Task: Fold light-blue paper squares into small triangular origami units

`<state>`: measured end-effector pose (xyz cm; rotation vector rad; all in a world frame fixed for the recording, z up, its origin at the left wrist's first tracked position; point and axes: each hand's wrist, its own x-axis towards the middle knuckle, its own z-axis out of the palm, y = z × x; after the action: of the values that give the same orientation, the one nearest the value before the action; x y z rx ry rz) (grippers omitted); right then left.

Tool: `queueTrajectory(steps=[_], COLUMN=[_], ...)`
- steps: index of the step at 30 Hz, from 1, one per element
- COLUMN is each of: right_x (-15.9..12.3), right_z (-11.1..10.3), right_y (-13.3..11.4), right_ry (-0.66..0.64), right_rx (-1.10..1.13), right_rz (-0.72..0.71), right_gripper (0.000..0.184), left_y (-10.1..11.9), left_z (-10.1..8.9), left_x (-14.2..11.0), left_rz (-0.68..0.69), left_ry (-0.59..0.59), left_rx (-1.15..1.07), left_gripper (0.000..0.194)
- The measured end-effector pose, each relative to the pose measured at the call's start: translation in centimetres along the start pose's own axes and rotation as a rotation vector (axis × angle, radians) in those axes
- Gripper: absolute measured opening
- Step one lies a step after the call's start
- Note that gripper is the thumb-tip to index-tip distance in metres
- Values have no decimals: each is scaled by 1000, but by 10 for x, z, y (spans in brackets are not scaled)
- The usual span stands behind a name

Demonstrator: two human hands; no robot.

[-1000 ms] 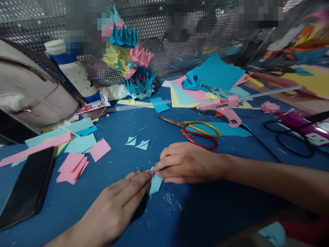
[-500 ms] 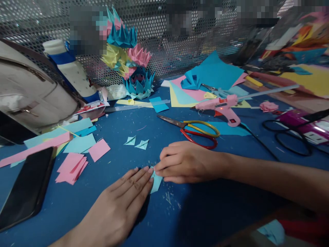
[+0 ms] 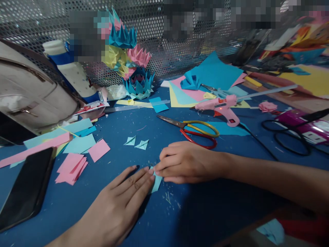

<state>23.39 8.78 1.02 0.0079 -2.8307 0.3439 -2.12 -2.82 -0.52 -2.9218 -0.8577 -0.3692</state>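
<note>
A small light blue paper (image 3: pixel 157 184), partly folded, lies on the blue tabletop (image 3: pixel 108 192) between my hands. My left hand (image 3: pixel 120 202) rests flat with its fingers stretched out, the fingertips pressing on the paper's left side. My right hand (image 3: pixel 189 162) has its fingers curled and pinches the paper's upper edge; the thumb is mostly hidden. Just beyond are two folded light blue paper pieces (image 3: pixel 142 144). Scissors (image 3: pixel 177 122) with red and yellow handles lie past my right hand, their blades pointing left.
Pink paper squares (image 3: pixel 72 168), paper strips (image 3: pixel 46 147) and a black phone (image 3: pixel 28 187) lie at left. A pink glue gun (image 3: pixel 222 106) and its cord are at right. Behind stand a bottle (image 3: pixel 74 75) and a paper flower stack (image 3: pixel 140 82), against a perforated metal panel (image 3: pixel 159 61).
The fingers of my left hand have spread slightly, with the index finger lifting away from the others. My right hand and the paper stay in place.
</note>
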Motion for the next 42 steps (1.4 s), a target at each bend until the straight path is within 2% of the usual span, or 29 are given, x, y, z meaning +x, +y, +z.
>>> queueTrajectory(steps=[7,13,18,23,29,33,36,39,42], right_x=[-1,-1,0,1,0,2,6,8,8], right_z=[1,2,1,2,6,11,13,15,15], right_y=[1,1,0,-1,0,-2,-5,-6,-5], right_ry=[-5,13,6,4,27,54,54,71,73], right_rx=[-14,-1,-5,4,-17,-11,-13,-10,24], right_rz=[4,-3,11,24,72,197,282,282,251], right_gripper=[21,19,20,22,23,30,29,27,32], left_y=[3,6,6,6,7,7,5,5,5], left_z=[3,5,3,2,-1,-3,-5,-7,-7], left_x=[-3,-3,-2,0,1,1,2,4,6], left_rz=[-76,-136,-110,-99,-73,-171,-213,-240,-250], left_ry=[-1,50,34,81,61,65,22,3,3], left_rx=[-16,-81,-112,-120,-48,-64,-148,-209,-216], left_gripper=[53,53,52,48,47,48,49,51,52])
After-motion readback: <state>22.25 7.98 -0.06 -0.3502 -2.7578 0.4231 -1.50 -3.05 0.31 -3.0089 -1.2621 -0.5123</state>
